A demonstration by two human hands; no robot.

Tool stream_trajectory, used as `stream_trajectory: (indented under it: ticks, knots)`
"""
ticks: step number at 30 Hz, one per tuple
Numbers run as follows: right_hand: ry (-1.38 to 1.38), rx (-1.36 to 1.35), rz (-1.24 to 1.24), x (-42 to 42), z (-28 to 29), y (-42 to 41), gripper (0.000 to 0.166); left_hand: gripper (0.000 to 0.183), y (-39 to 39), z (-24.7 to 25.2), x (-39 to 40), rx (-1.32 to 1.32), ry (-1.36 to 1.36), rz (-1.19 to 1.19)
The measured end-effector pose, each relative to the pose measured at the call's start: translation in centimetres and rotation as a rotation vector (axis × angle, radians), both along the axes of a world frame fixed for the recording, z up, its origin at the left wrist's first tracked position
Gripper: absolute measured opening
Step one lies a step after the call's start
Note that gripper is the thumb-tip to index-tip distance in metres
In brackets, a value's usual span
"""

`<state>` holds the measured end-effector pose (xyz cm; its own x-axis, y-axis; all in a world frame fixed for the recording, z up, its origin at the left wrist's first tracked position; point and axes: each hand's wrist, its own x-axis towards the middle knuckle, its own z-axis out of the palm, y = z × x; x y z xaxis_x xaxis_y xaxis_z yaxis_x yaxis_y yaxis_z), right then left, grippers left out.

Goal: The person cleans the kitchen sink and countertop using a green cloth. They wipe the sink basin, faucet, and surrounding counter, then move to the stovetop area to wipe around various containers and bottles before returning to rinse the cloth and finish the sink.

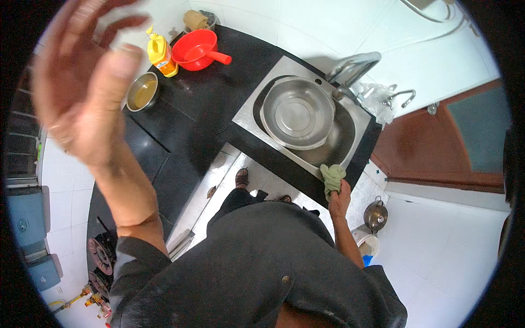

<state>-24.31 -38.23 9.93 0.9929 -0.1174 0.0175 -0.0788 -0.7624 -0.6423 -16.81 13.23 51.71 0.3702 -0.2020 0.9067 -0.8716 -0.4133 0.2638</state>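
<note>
My left hand is raised close to the camera at the upper left, blurred, fingers apart, with nothing visible in it. My right hand grips a green cloth at the front right edge of the steel sink. A round metal basin lies in the sink, beneath the chrome faucet. Behind my left hand, a metal bowl with yellowish liquid stands on the black counter. Beside it are a yellow-orange pump bottle and a red plastic dipper.
A second small tap with a plastic bag is right of the sink. A lidded pan and a white bucket are at lower right. A gas burner is at lower left, and a brown door at right.
</note>
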Motion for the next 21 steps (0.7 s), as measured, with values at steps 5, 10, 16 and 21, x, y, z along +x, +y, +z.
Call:
stream_trajectory:
  ticks: [5,10,16,21]
  knots:
    - [0.077,0.513,0.279,5.0,5.7,11.8,0.045,0.041,-1.9,-12.0,-0.4,-0.186,0.709,0.13]
    - [0.008,0.436,0.519,13.7,8.3,27.4,0.048,0.045,-0.6,-25.5,0.7,-0.184,0.982,0.103]
    - [-0.337,-0.185,0.674,25.5,1.4,41.0,0.052,0.057,3.7,-34.8,6.8,0.095,1.015,0.388]
    - [-0.379,-0.314,0.817,29.7,-3.8,46.5,0.056,0.051,7.9,-40.8,13.8,0.275,0.854,0.57]
